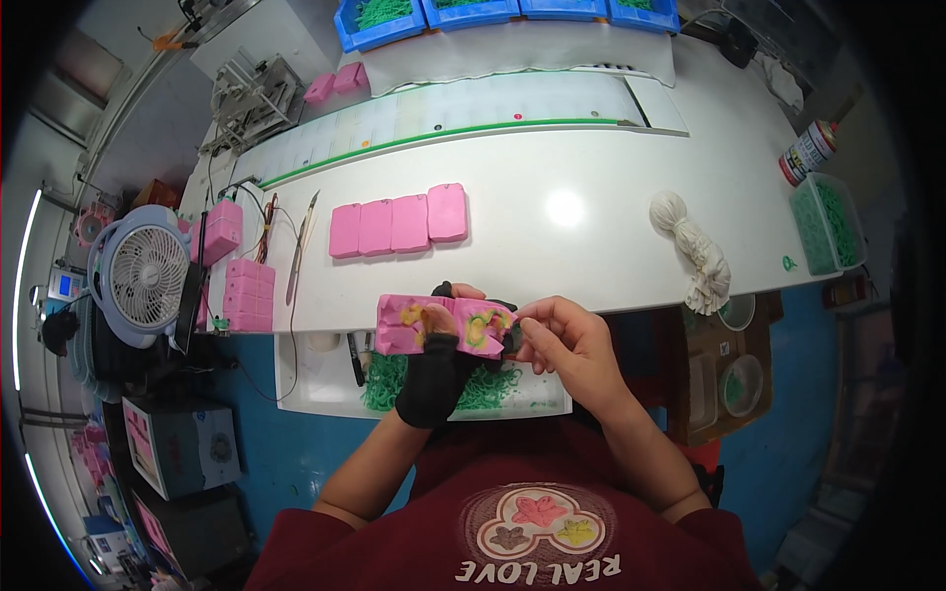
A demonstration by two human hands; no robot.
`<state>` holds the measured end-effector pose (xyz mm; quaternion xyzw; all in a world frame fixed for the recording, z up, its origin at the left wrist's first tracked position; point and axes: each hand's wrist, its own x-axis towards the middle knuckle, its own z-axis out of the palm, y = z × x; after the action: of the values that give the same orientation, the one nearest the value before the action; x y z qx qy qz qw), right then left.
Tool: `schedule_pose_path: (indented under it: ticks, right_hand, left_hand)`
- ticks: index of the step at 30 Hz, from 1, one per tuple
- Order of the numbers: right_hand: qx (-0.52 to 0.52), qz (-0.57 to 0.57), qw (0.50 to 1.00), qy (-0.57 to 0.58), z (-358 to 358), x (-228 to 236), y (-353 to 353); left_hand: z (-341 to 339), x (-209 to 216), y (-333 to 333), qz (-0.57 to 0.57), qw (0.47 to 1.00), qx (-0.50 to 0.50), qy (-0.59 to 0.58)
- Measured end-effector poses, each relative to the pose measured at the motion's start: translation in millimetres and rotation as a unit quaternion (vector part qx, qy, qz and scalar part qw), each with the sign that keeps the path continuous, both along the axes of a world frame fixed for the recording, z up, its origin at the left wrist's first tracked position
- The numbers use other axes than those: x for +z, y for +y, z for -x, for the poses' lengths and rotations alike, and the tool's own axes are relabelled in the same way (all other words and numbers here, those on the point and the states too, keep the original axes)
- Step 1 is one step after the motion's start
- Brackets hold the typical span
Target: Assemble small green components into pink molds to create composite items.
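A pink rubber mould (393, 333) is spread open in two halves above the table's front edge, its inner faces stained yellow and green. My left hand (434, 379), in a black fingerless glove, is closed round the mould, with its thumb pressed on the inner side. At the mould's right edge, the thumb and fingers of my bare right hand (572, 353) are pinched together. What they grip there is too small to make out. Under both hands, a white drawer (296, 369) holds a heap of green wax-like pieces (384, 384).
Several pink blocks (394, 225) stand in a row on the white table (552, 256). Tweezers (304, 236), stacked pink blocks (249, 295) and a fan (148, 264) are at left. White cloth (690, 246), a spray can (808, 153) and a clear bin (826, 222) are at right; blue bins (473, 17) line the back.
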<state>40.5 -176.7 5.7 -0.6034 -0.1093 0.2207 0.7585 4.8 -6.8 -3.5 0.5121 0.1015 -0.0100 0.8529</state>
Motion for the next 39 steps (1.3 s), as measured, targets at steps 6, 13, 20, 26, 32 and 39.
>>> schedule_pose_path:
  ticks: [6, 13, 20, 26, 32, 39]
  right_hand:
    - [0.013, 0.002, 1.0, 0.026, -1.8, 2.5, 2.3]
    - [-0.01, 0.027, 1.0, -0.013, -0.6, -1.6, 1.3]
    - [0.002, 0.043, 0.999, 0.004, -9.8, 5.4, -7.7]
    - [0.016, 0.01, 0.999, 0.028, -12.6, 3.7, -8.3]
    - [-0.003, 0.031, 0.999, 0.019, -10.0, 5.5, -3.6]
    - [-0.022, -0.026, 0.996, 0.08, -8.0, 5.2, -0.9]
  left_hand:
    - [1.5, -0.8, -0.8, -0.027, 0.999, -0.015, -0.013]
    - [1.0, 0.3, -4.4, -0.057, 0.998, -0.019, -0.005]
    - [2.7, 3.7, -2.9, -0.12, 0.99, -0.074, -0.002]
    - [4.3, -4.6, -5.9, -0.089, 0.992, -0.093, -0.001]
    - [4.5, -5.4, -9.6, -0.179, 0.982, -0.056, -0.039]
    - [5.9, -10.8, -6.7, -0.263, 0.96, -0.045, -0.085]
